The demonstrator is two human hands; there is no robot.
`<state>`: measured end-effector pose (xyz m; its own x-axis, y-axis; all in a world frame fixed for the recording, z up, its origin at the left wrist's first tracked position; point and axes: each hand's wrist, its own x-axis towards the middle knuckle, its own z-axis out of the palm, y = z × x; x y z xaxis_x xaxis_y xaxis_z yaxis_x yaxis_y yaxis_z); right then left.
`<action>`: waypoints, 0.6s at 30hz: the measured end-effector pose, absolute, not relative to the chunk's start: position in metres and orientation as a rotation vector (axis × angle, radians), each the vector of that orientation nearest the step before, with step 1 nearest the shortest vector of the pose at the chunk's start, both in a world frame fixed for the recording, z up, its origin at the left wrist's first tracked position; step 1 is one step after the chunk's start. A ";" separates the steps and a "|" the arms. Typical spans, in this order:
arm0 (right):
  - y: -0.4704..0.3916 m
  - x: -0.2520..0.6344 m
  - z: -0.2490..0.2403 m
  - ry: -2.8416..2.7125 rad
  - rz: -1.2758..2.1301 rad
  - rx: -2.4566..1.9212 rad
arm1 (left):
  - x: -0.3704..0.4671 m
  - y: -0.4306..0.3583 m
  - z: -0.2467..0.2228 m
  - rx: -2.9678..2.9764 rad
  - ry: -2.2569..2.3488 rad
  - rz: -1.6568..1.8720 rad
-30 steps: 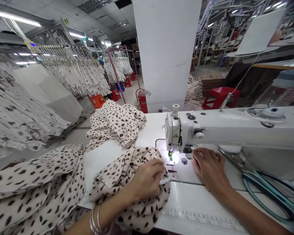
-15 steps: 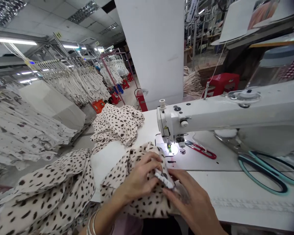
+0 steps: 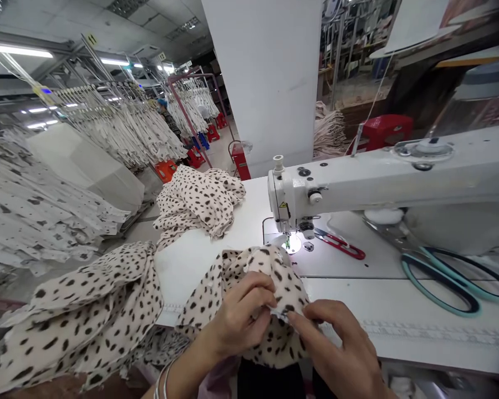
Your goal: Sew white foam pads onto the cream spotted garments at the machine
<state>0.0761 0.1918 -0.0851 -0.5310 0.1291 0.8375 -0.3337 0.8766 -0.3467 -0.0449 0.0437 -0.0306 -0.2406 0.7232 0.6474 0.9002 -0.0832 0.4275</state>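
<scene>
A piece of cream fabric with dark spots (image 3: 205, 288) lies bunched at the table's front edge, in front of the sewing machine (image 3: 299, 199). My left hand (image 3: 247, 313) pinches it near the middle, fingers closed on a fold. On its right side my right hand (image 3: 336, 338) grips the same fabric between thumb and fingers. A short pale edge of the cloth shows between the two hands. The lit needle area (image 3: 291, 243) is just beyond the fabric, and the cloth is not under the presser foot as far as I can see.
Red-handled thread snips (image 3: 343, 246) lie right of the needle. Large teal-handled scissors (image 3: 441, 280) rest farther right. More spotted fabric lies in a pile (image 3: 202, 199) at the back left and in another heap (image 3: 87, 310) at the left. A white pillar (image 3: 270, 83) rises behind the table.
The white underside edge between my hands has mostly turned out of sight, and the spotted face now shows on top. My right hand has shifted slightly right and down. The view has tilted slightly.
</scene>
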 end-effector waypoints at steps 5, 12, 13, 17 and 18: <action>0.189 0.074 -0.089 -2.039 0.608 0.168 | -0.042 0.042 -0.029 -1.765 -1.967 -1.219; 0.187 0.073 -0.084 -2.234 1.082 0.012 | -0.053 0.034 -0.029 -1.418 -2.141 -1.544; 0.185 0.075 -0.083 -2.249 1.183 0.001 | -0.060 0.033 -0.026 -1.298 -2.184 -1.591; 0.177 0.089 -0.090 -2.249 1.262 -0.135 | -0.085 0.042 -0.003 -1.398 -2.313 -1.472; 0.177 0.094 -0.093 -2.237 1.220 -0.195 | -0.088 0.048 0.002 -1.655 -2.338 -1.316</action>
<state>0.0940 0.1767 -0.0927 -0.8222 0.3868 0.4176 -0.1416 0.5715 -0.8083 -0.0879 0.0484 0.0021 -0.4488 0.7830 0.4307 0.7744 0.1002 0.6247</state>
